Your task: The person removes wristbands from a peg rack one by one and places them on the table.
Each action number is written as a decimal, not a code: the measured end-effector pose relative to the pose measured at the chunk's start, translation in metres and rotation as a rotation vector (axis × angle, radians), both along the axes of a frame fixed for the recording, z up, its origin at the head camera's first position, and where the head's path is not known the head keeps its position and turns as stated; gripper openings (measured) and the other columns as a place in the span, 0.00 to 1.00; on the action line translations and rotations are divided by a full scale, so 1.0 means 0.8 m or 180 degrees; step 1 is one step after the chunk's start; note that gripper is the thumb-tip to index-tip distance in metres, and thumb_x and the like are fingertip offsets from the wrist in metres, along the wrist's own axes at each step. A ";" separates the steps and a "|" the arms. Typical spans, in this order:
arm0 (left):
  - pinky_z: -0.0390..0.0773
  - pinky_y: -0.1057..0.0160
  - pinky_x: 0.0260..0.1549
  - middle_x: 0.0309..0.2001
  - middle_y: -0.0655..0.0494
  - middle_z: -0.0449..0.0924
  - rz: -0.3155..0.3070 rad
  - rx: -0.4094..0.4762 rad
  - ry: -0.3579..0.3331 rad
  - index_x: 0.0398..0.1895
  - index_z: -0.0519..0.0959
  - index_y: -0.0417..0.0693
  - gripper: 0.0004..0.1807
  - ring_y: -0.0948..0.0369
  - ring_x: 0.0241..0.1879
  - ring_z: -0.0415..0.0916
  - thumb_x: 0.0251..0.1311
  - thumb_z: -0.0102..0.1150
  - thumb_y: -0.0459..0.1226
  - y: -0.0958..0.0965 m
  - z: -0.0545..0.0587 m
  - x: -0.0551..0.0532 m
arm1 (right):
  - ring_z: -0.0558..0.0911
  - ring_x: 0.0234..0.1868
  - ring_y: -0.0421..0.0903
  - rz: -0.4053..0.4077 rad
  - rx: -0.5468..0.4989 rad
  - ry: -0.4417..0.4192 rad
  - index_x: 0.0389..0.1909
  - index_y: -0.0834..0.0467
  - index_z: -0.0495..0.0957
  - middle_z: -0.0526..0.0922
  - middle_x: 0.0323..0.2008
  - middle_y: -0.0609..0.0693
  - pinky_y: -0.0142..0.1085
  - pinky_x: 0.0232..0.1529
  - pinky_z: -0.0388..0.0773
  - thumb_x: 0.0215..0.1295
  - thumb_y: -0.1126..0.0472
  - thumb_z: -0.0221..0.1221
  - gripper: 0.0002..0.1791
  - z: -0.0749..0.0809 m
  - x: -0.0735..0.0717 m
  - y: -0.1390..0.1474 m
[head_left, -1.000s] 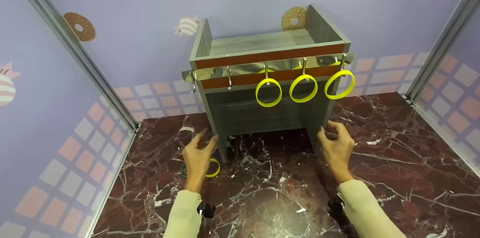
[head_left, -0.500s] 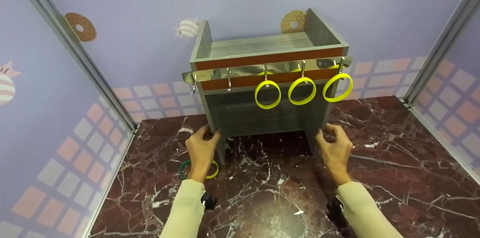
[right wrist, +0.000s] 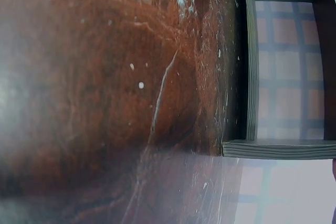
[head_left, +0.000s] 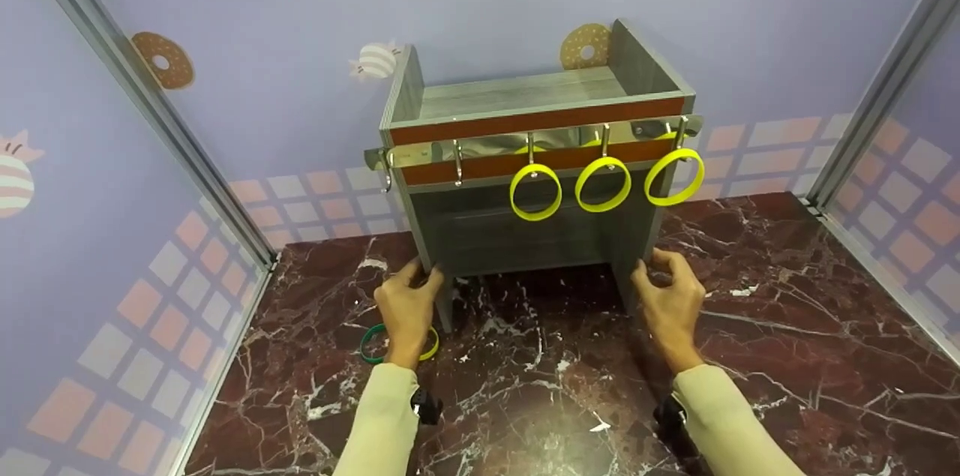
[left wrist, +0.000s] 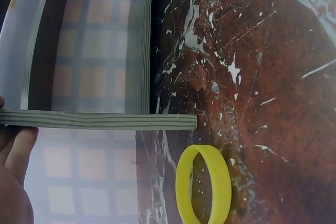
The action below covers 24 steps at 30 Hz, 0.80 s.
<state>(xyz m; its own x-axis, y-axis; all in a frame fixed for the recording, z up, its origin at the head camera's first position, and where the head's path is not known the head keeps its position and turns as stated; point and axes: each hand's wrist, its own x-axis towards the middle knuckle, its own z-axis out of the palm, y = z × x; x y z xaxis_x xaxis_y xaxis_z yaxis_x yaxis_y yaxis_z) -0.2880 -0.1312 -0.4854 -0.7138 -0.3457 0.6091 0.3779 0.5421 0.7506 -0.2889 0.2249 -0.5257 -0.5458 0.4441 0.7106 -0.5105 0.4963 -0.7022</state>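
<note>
A grey wooden shelf stand [head_left: 517, 88] with orange-red front strips stands against the back wall. My left hand [head_left: 406, 309] grips the front edge of its left side panel low down, thumb on the inner side. On the other side my right hand [head_left: 669, 301] pinches the right panel's edge at a similar height. Across the stand's front runs a metal hook rail [head_left: 412, 154]. Three yellow wristbands hang from its right hooks, one being the middle wristband [head_left: 602, 208]. Below my left hand lie a green wristband [head_left: 364, 346] and another yellow wristband [left wrist: 223, 187], partly hidden by the wrist.
The dark red marble-patterned tabletop [head_left: 540, 416] extends in front and to both sides of the stand. Patterned wall panels stand behind and at both sides, joined by metal corner posts [head_left: 885, 86]. The two left hooks [head_left: 458, 165] carry nothing.
My left hand, a little apart from the left panel a second ago, has moved up to it and closed on its edge. The right hand stays on its panel.
</note>
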 end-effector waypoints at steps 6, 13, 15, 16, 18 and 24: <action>0.88 0.50 0.32 0.34 0.46 0.91 0.0077 0.0074 0.0111 0.40 0.93 0.40 0.09 0.50 0.31 0.90 0.54 0.77 0.29 0.001 -0.003 0.000 | 0.87 0.35 0.57 -0.0028 -0.0007 0.0018 0.38 0.71 0.85 0.89 0.34 0.60 0.18 0.37 0.78 0.57 0.77 0.68 0.08 -0.001 0.000 -0.001; 0.82 0.72 0.24 0.31 0.48 0.90 0.0048 0.0516 0.0068 0.35 0.92 0.38 0.07 0.53 0.26 0.88 0.53 0.81 0.30 0.006 -0.004 0.003 | 0.88 0.34 0.56 0.0002 -0.0015 0.0002 0.38 0.71 0.85 0.90 0.34 0.59 0.25 0.36 0.83 0.57 0.77 0.69 0.08 -0.001 0.001 0.001; 0.81 0.74 0.25 0.31 0.49 0.90 0.0059 0.0574 0.0051 0.33 0.92 0.38 0.07 0.54 0.27 0.87 0.53 0.81 0.31 0.007 -0.003 0.003 | 0.88 0.35 0.56 -0.0011 -0.0013 0.0008 0.38 0.71 0.85 0.89 0.34 0.59 0.24 0.36 0.83 0.57 0.77 0.69 0.08 0.000 0.001 0.002; 0.81 0.74 0.26 0.31 0.49 0.90 0.0063 0.0599 0.0047 0.33 0.91 0.38 0.07 0.54 0.27 0.87 0.53 0.81 0.31 0.008 -0.002 0.003 | 0.88 0.35 0.56 -0.0036 -0.0002 -0.0002 0.38 0.70 0.85 0.89 0.34 0.59 0.24 0.37 0.82 0.57 0.76 0.69 0.08 0.000 0.001 0.002; 0.81 0.73 0.28 0.32 0.49 0.89 0.0070 0.0632 0.0034 0.32 0.90 0.38 0.07 0.54 0.30 0.88 0.53 0.81 0.31 0.009 -0.001 0.002 | 0.88 0.35 0.56 -0.0058 0.0011 -0.0021 0.38 0.70 0.85 0.89 0.34 0.60 0.23 0.38 0.81 0.57 0.76 0.69 0.08 0.001 0.001 0.003; 0.80 0.72 0.28 0.31 0.50 0.89 0.0192 0.0668 -0.0049 0.30 0.90 0.40 0.06 0.55 0.29 0.87 0.51 0.81 0.31 0.010 -0.004 0.004 | 0.88 0.37 0.55 0.0022 0.0042 -0.0129 0.39 0.71 0.85 0.90 0.36 0.60 0.27 0.37 0.84 0.58 0.77 0.69 0.08 0.001 0.003 0.005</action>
